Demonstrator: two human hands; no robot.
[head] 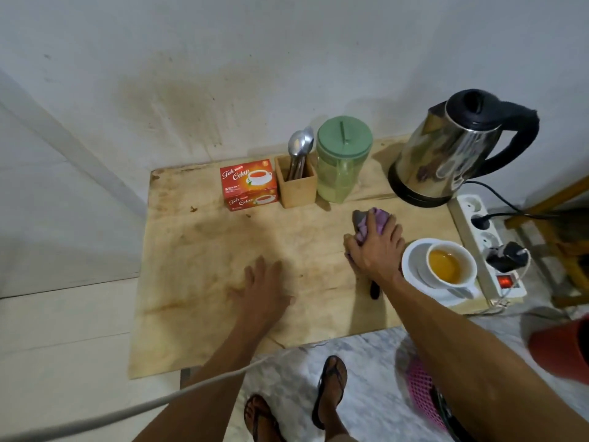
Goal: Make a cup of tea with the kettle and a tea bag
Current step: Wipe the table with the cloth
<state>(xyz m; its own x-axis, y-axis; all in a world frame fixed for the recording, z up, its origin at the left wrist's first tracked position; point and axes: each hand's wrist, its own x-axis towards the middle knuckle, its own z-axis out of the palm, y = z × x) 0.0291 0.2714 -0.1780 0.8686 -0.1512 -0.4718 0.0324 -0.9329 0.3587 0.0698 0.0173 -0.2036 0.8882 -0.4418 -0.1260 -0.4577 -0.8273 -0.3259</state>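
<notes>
the tea looks made: your cup [468, 260] sits on its saucer [412, 260] at the right edge of the desk [207, 250], just beside the power strip [478, 231], filled with amber liquid. no tea bag shows in it, so i judge the steeping finished. the kettle [446, 154] stands on its base at the back right. the tea box [247, 183] sits closed beside the spoon holder [294, 189]. your right hand [376, 250] grips a bunched purple cloth [379, 218], pressed to the desk just left of the saucer. your left hand [264, 285] lies flat with straight fingers, holding nothing. only the wipe-down seems left; mind the cup nearby.
</notes>
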